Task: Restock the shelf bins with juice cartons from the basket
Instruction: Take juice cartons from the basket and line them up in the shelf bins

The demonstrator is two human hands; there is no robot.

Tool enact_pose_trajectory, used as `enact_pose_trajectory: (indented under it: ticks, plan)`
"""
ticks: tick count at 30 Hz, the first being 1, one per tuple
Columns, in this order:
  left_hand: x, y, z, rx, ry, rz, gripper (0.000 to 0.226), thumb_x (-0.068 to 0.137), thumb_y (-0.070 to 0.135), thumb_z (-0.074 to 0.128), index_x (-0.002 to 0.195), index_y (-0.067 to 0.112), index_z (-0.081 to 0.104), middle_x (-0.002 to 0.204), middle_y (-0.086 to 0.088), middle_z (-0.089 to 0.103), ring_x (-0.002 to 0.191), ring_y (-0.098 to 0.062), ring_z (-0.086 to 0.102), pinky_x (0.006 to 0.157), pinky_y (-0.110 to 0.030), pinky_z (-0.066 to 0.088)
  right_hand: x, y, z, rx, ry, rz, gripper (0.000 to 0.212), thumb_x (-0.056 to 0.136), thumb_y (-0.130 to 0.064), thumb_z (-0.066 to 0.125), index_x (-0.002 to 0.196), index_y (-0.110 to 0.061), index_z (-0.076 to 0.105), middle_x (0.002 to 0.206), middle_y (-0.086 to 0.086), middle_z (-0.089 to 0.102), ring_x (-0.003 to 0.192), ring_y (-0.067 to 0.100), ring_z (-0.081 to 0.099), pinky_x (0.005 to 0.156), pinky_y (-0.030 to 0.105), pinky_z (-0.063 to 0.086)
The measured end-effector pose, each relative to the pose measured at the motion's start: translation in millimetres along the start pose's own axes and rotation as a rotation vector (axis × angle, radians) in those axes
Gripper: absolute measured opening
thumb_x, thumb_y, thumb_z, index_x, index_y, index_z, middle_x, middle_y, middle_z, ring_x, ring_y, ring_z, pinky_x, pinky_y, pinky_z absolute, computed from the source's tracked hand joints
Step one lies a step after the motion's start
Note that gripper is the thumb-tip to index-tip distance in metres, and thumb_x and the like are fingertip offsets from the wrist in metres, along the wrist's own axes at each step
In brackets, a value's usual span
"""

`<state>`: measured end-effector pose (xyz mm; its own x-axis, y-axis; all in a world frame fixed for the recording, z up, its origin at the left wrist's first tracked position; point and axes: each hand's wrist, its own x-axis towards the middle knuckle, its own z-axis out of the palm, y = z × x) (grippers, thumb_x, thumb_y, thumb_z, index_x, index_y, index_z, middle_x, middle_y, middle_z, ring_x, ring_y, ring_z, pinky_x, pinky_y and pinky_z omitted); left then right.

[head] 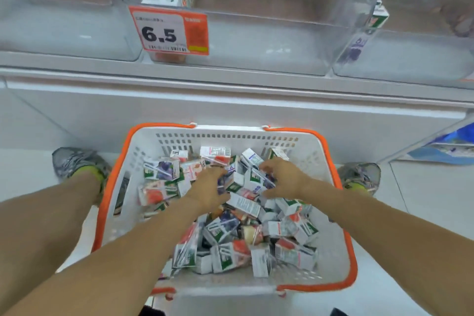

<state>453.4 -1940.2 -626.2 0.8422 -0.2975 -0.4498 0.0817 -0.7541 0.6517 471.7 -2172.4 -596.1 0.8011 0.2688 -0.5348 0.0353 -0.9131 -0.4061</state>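
We see two bare forearms with no sleeves, running from the lower corners of the frame toward its middle. Neither the left hand (209, 187) nor the right hand (283, 178) shows a glove, ring or watch, and both wrists are bare. At mid-left, the left shoe (77, 161) is a grey mottled trainer with a bright yellow-green collar lining. At mid-right, the right shoe (361, 174) matches it, grey with the same yellow-green trim. Bare legs rise from both shoes; we cannot make out any socks or laces.
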Motion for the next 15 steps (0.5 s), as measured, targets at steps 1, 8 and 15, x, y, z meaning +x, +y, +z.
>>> enact_pose_trajectory:
  ticks: [1, 8, 15]
  plan:
    - [4.5, -1.9, 0.2, 0.014, -0.017, -0.009, 0.040, 0.085, 0.016, 0.071, 0.121, 0.006, 0.056, 0.112, -0.010, 0.053, 0.102, -0.025, 0.054, 0.092, -0.038, 0.050, 1.6, -1.0, 3.7, -0.018, 0.018, -0.006, 0.077, 0.076, -0.031, 0.084, 0.141, -0.012, 0.048, 0.134, 0.009, 0.050, 0.115, 0.025, 0.053, 0.092, 0.026, 0.040]
    - [28.9, -3.8, 5.0, 0.001, -0.050, 0.015, 0.049, 0.085, 0.030, 0.074, 0.129, 0.015, 0.057, 0.109, -0.003, 0.061, 0.102, -0.025, 0.059, 0.096, -0.041, 0.049, 5.7, -0.9, 18.6, -0.028, 0.058, 0.008, 0.066, 0.068, -0.037, 0.086, 0.121, -0.021, 0.050, 0.109, -0.001, 0.044, 0.103, 0.020, 0.047, 0.078, 0.028, 0.039]
    - [20.7, 10.5, 0.4, -0.175, 0.119, 0.042, 0.038, 0.077, 0.036, 0.080, 0.081, 0.012, 0.051, 0.079, -0.007, 0.060, 0.070, -0.022, 0.052, 0.062, -0.035, 0.042, -18.7, -16.4, -10.1, 0.059, 0.078, 0.024, 0.053, 0.060, -0.039, 0.090, 0.098, -0.024, 0.056, 0.089, -0.008, 0.064, 0.079, 0.013, 0.061, 0.071, 0.032, 0.053]
